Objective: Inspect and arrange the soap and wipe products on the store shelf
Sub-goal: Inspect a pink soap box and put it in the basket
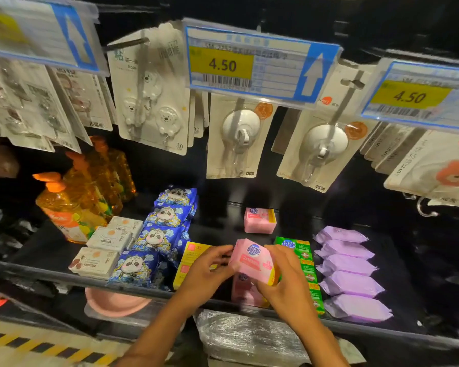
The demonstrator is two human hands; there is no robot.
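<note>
The pink soap bar (252, 260) is held just above the front of the shelf (64, 278), between the yellow soaps (194, 251) and the green soaps (300, 247). The left hand (207, 271) pinches its left edge, and the right hand (284, 274) has its fingers curled round the right end. To do this well, keep the label facing up, check the wrapper, and set the bar square on the lower pink bar (245, 291), lined up with the back pink bar (260, 220).

Dim overall: the shelf back (223, 197) sinks into near black. Light from above brightens the price tags (223, 64) and the pink soap pack (252, 260) at lower centre. Upper left is blurred; the edges bow outward.
</note>
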